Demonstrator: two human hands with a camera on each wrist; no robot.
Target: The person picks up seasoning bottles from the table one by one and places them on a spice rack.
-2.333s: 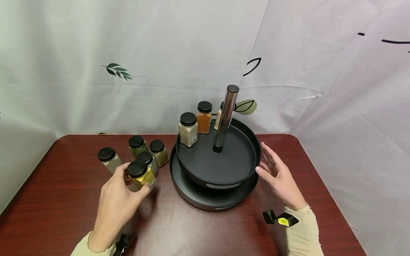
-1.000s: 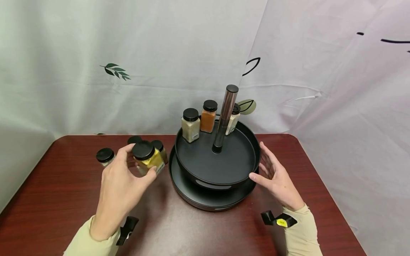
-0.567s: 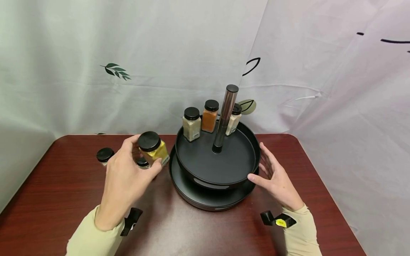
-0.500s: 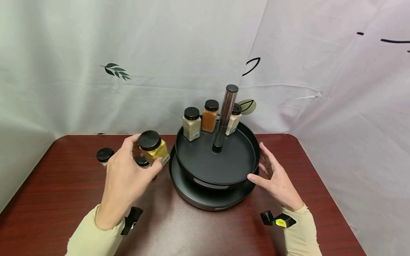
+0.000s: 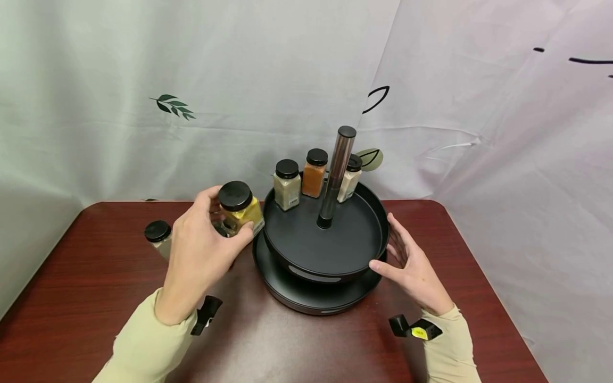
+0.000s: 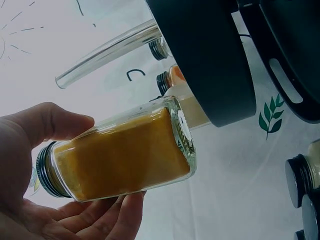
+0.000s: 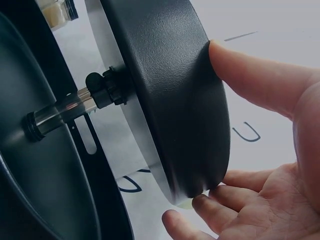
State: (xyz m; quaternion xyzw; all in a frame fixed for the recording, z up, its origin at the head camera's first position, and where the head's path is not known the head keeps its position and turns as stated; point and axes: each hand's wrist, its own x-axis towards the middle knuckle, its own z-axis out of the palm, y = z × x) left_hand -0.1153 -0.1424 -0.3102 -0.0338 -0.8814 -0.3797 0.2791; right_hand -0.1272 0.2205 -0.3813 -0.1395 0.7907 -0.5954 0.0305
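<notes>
My left hand [image 5: 198,247] holds a square glass spice jar [image 5: 246,215] of yellow powder, thumb on one side and fingers on the other. The jar is tilted, lifted above the table beside the left rim of the upper black tray [image 5: 354,234]. In the left wrist view the jar [image 6: 122,155] points its base at the tray. My right hand [image 5: 421,276] touches the upper tray's outer wall at the right, its thumb and spread fingertips against the rim, as the right wrist view shows. Three spice jars stand at the tray's back: pale green [image 5: 287,189], orange [image 5: 313,175] and cream [image 5: 349,183].
A clear post [image 5: 339,170] with a black cap rises from the tray's middle. Below sits a wider lower tray [image 5: 306,300]. Another spice jar [image 5: 160,236] stands on the red-brown table [image 5: 287,351] at left; others are mostly hidden behind my left hand. A white curtain [image 5: 239,80] hangs behind.
My left hand has lifted the yellow spice jar up and right to the tray. The upper tray has turned clockwise a little, shifting its jars right, with my right hand staying at its rim.
</notes>
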